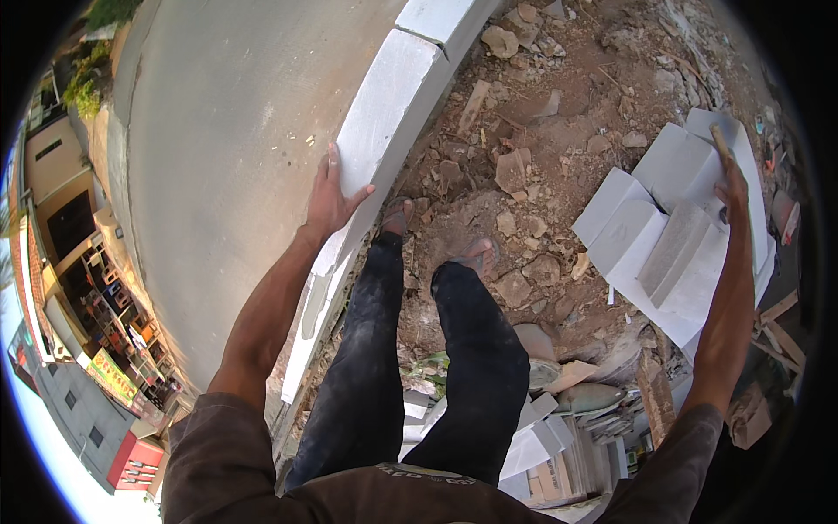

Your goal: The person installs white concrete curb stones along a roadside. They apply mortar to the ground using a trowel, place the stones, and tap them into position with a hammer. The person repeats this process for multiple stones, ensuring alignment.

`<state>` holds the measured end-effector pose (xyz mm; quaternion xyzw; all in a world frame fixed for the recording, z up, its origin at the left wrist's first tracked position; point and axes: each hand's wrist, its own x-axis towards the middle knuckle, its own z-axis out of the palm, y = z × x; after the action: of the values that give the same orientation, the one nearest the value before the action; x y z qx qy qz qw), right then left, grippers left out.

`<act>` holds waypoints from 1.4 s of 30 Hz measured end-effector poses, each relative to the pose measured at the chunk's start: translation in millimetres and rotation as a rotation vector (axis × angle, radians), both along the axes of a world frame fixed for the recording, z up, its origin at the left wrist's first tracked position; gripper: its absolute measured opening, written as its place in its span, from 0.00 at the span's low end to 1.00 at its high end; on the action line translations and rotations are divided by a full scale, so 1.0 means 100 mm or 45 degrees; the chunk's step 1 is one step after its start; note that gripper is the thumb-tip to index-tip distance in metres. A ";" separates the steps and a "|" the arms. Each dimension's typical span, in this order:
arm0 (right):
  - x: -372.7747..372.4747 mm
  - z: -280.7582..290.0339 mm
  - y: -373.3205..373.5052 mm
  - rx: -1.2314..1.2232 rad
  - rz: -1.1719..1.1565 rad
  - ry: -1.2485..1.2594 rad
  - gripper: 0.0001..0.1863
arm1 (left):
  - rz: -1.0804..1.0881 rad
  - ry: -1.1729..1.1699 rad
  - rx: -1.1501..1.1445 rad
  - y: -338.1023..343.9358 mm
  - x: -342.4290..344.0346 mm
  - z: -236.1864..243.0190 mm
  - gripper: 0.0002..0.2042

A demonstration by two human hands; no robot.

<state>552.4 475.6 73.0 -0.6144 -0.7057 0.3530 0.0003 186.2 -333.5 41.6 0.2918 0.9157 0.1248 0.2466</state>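
My left hand (327, 205) rests on the low wall of white blocks (380, 109), its thumb and fingers spread over the edge on the road side. Closer to my body, a grey mortar patch (312, 307) shows on the wall's top. Out to the right, my right hand (733, 188) is closed around what looks like a wooden stick or handle (719, 140); its other end is hidden. Just beside that hand lies a pile of loose white blocks (676, 166), several of them tilted against each other.
Rubble and broken stones (515, 170) cover the brown soil around my sandalled feet. A paved road (227, 140) runs along the wall's left side. More blocks (537, 441) are stacked below, near my legs. Wood scraps (781, 341) lie at the right. Buildings (65, 201) stand across the road.
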 end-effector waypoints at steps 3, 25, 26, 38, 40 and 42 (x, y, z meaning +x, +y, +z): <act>0.42 0.08 0.62 0.129 0.168 -0.073 0.39 | 0.044 -0.088 -0.006 0.14 0.06 -0.07 0.61; -1.56 0.24 -5.18 -1.118 -0.488 0.752 0.09 | 0.096 -0.071 -0.055 0.10 0.10 -0.02 0.61; -1.68 -0.14 -5.52 -1.223 -0.626 0.736 0.09 | 0.092 -0.046 -0.060 0.07 0.10 -0.06 0.61; -2.39 -1.57 -7.29 -1.339 -1.029 1.030 0.12 | 0.086 0.058 -0.022 0.01 0.09 -0.19 0.64; -2.48 -1.41 -7.38 -1.235 -1.078 0.990 0.12 | 0.101 0.075 -0.043 -0.07 0.01 -0.18 0.63; -2.50 -1.40 -7.36 -1.170 -1.063 0.964 0.12 | 0.106 0.063 -0.035 -0.03 0.05 -0.20 0.63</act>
<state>302.9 -260.5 -66.7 -0.6062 -0.1444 0.7727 0.1210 191.2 -336.4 21.6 0.2529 0.9345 0.1153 0.2225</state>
